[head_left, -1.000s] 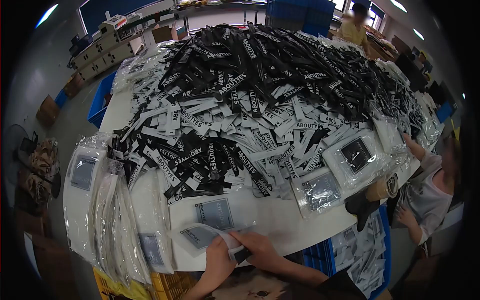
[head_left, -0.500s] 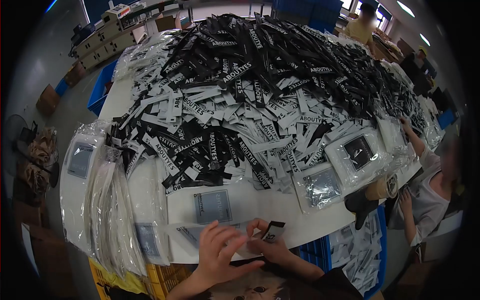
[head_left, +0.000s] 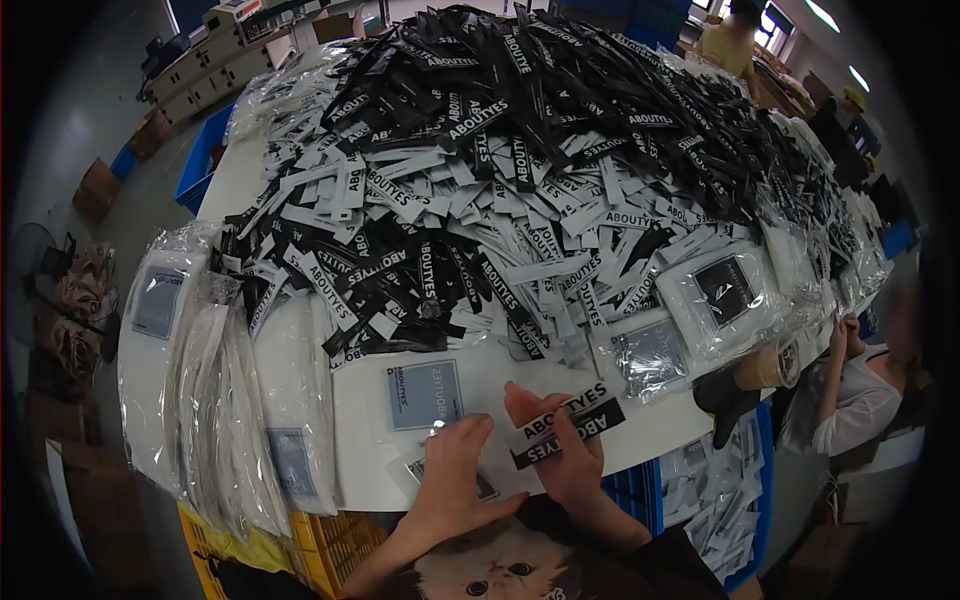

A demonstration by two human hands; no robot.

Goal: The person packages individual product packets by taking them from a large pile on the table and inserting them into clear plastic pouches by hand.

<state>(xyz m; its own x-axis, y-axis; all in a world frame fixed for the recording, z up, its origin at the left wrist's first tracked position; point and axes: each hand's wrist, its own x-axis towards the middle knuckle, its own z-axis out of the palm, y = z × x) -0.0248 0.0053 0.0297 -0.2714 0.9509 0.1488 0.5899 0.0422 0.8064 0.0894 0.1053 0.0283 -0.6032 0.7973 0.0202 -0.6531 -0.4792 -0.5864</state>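
My right hand [head_left: 572, 462] grips flat black and white printed packets [head_left: 568, 425] lettered ABOUTYES, with the thumb across their front. To its left, my left hand [head_left: 452, 478] has its thumb spread away from its bent fingers. A clear plastic bag with a grey printed panel [head_left: 487, 487] lies beneath and beside that hand, partly hidden by it. Just beyond the left fingertips, another clear bag with a grey panel [head_left: 425, 394] rests flat on the white table [head_left: 360, 440].
A large heap of black and white packets [head_left: 480, 190] covers the table's middle. Stacked clear bags [head_left: 215, 400] lie at left, more bagged goods [head_left: 715, 295] at right. A cup [head_left: 770, 368] stands near the right edge. Below are a blue crate [head_left: 762, 480] and yellow crate [head_left: 335, 545]. A co-worker [head_left: 850, 385] is at right.
My right hand has raised and turned the packets so their lettering shows fully. My left hand's fingers have bent, and it has shifted slightly right. The co-worker's hands have come together.
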